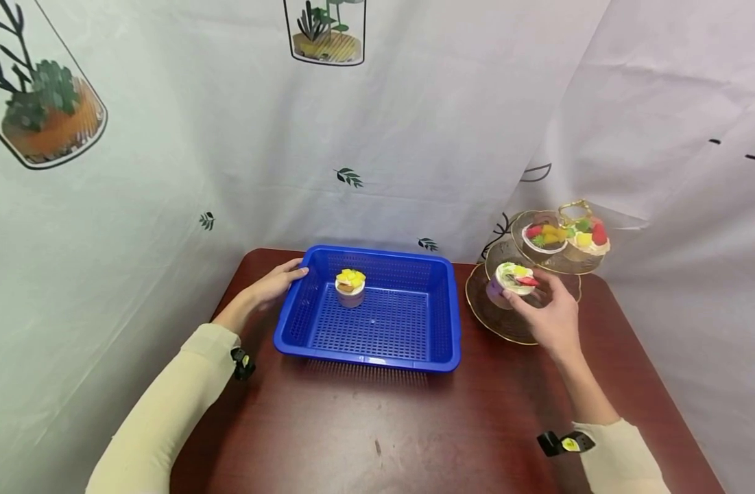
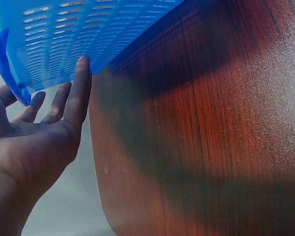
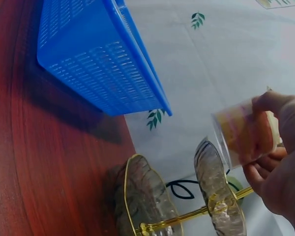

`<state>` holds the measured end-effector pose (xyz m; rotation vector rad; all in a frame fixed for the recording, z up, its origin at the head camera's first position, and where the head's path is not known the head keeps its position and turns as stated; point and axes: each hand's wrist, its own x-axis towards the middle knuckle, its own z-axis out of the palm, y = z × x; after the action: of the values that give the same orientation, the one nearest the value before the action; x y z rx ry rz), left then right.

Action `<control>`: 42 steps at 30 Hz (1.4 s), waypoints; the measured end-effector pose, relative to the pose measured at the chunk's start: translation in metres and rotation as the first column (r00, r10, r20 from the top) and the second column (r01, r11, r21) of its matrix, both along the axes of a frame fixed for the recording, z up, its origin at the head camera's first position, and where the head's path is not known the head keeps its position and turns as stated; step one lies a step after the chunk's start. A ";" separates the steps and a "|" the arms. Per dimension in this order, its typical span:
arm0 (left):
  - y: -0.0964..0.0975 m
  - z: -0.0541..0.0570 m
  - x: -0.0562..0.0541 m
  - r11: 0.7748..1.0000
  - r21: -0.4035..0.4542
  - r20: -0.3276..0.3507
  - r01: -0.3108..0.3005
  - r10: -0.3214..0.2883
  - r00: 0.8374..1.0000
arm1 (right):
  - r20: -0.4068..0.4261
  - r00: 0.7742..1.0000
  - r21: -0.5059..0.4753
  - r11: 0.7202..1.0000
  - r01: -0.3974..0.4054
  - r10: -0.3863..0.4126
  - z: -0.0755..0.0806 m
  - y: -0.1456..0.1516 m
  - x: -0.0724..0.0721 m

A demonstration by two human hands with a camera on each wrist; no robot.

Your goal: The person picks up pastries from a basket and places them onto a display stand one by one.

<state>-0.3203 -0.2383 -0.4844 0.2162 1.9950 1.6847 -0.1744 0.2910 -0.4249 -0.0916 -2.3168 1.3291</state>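
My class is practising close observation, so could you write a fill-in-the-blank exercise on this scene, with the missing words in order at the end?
1. The basket on the table is coloured ____.
2. Inside it stands one dessert cup with ____ pieces on top.
3. The left hand touches the basket, while another dessert cup is held by the person's ____.
4. On the stand, the number of cups on the top tier is ____.

Missing words: blue; yellow; right hand; two.

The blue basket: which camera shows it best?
The head view: it looks into the blue basket and shows nearly its whole rim. The left wrist view has only slotted wall and rim by the left hand; the right wrist view, outer walls and rim, cut off above.
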 end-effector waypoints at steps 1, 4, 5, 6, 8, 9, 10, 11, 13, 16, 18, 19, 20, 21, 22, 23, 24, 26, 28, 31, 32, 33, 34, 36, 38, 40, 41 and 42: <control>0.000 0.000 0.000 1.000 -0.003 -0.002 -0.001 0.001 1.000 | -0.001 1.000 -0.008 1.000 0.011 -0.011 -0.001 0.000 -0.001; -0.001 0.001 0.001 1.000 -0.019 -0.007 -0.009 0.009 1.000 | -0.006 0.999 -0.025 0.999 0.039 -0.039 -0.005 0.001 -0.006; -0.001 0.001 0.002 1.000 -0.025 -0.010 -0.011 0.011 1.000 | -0.008 0.999 -0.032 0.999 0.042 -0.042 -0.006 0.001 -0.007; -0.001 0.001 0.002 1.000 -0.028 -0.013 -0.006 0.005 1.000 | -0.009 0.999 -0.038 0.998 0.044 -0.045 -0.007 0.001 -0.008; 0.000 0.001 0.002 0.999 -0.034 -0.013 -0.010 0.009 1.000 | -0.006 0.999 -0.049 0.998 0.051 -0.051 -0.009 0.001 -0.011; 0.000 0.002 0.002 0.999 -0.034 -0.011 -0.013 0.013 1.000 | -0.005 0.998 -0.049 0.997 0.056 -0.057 -0.009 0.002 -0.012; 0.000 0.002 0.002 0.999 -0.032 -0.012 -0.008 0.008 1.000 | -0.006 0.998 -0.054 0.997 0.058 -0.058 -0.009 0.002 -0.013; 0.000 0.002 0.002 0.999 -0.032 -0.013 -0.006 0.005 1.000 | -0.007 0.998 -0.054 0.997 0.061 -0.062 -0.009 0.002 -0.015; 0.001 0.002 0.002 0.999 -0.032 -0.011 -0.010 0.009 1.000 | -0.008 0.998 -0.056 0.996 0.067 -0.068 -0.009 0.003 -0.018; 0.001 0.002 0.001 1.000 -0.029 -0.011 -0.007 0.007 1.000 | -0.005 0.997 -0.057 0.995 0.079 -0.079 -0.008 0.004 -0.022; 0.001 0.002 0.001 1.000 -0.030 -0.010 -0.010 0.010 1.000 | 0.004 0.995 -0.056 0.994 0.095 -0.095 -0.008 0.005 -0.025; 0.001 0.002 0.001 0.999 -0.033 -0.011 -0.012 0.011 1.000 | 0.010 0.995 -0.059 0.993 0.103 -0.103 -0.007 0.005 -0.026; 0.001 0.002 0.000 0.999 -0.036 -0.012 -0.011 0.011 1.000 | 0.017 0.994 -0.060 0.992 0.113 -0.112 -0.007 0.005 -0.027; 0.001 0.002 0.000 0.999 -0.039 -0.011 -0.010 0.010 1.000 | 0.024 0.992 -0.061 0.990 0.124 -0.123 -0.007 0.005 -0.028; 0.001 0.002 0.000 0.999 -0.042 -0.010 -0.014 0.013 1.000 | 0.027 0.991 -0.064 0.989 0.132 -0.131 -0.007 0.005 -0.029; 0.000 0.002 0.001 0.999 -0.044 -0.008 -0.016 0.015 1.000 | 0.028 0.990 -0.066 0.988 0.140 -0.139 -0.007 0.005 -0.030; 0.000 0.002 0.001 0.999 -0.048 -0.009 -0.014 0.014 1.000 | 0.029 0.988 -0.059 0.987 0.151 -0.150 -0.008 0.005 -0.031; 0.000 0.002 0.001 0.998 -0.054 -0.011 -0.013 0.012 1.000 | 0.025 0.985 -0.038 0.985 0.170 -0.169 -0.009 0.005 -0.034; 0.000 0.002 0.001 0.998 -0.053 -0.008 -0.017 0.016 1.000 | 0.015 0.983 -0.011 0.983 0.185 -0.185 -0.010 0.005 -0.036; 0.000 0.001 0.001 0.999 -0.053 -0.008 -0.012 0.012 1.000 | 0.000 0.981 0.015 0.981 0.195 -0.195 -0.012 0.004 -0.039; -0.001 0.001 0.001 0.999 -0.052 -0.008 -0.010 0.010 1.000 | -0.008 0.980 0.024 0.980 0.198 -0.198 -0.013 0.004 -0.039; -0.001 0.001 0.001 0.999 -0.051 -0.008 -0.011 0.011 1.000 | -0.013 0.980 0.030 0.980 0.198 -0.198 -0.014 0.004 -0.040; -0.001 0.001 0.001 0.999 -0.051 -0.009 -0.011 0.010 1.000 | -0.020 0.979 0.047 0.978 0.203 -0.203 -0.014 0.004 -0.041; -0.001 0.000 0.001 0.999 -0.050 -0.011 -0.008 0.008 1.000 | -0.032 0.978 0.078 0.975 0.210 -0.208 -0.015 0.003 -0.042; -0.001 0.000 0.001 0.999 -0.047 -0.011 -0.007 0.007 1.000 | -0.043 0.975 0.111 0.969 0.221 -0.217 -0.016 0.003 -0.043; -0.001 0.000 0.001 0.999 -0.043 -0.009 -0.009 0.008 1.000 | -0.053 0.974 0.136 0.965 0.226 -0.221 -0.017 0.003 -0.043; -0.001 0.000 0.000 0.999 -0.041 -0.007 -0.008 0.007 1.000 | -0.057 0.973 0.148 0.962 0.228 -0.222 -0.017 0.003 -0.043; -0.002 0.000 0.000 0.999 -0.042 -0.006 -0.007 0.007 1.000 | -0.062 0.974 0.157 0.961 0.227 -0.219 -0.017 0.003 -0.043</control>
<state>-0.3200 -0.2399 -0.4844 0.1995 2.0349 1.6469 -0.2176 0.2940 -0.4421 -0.2603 -2.2905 1.0178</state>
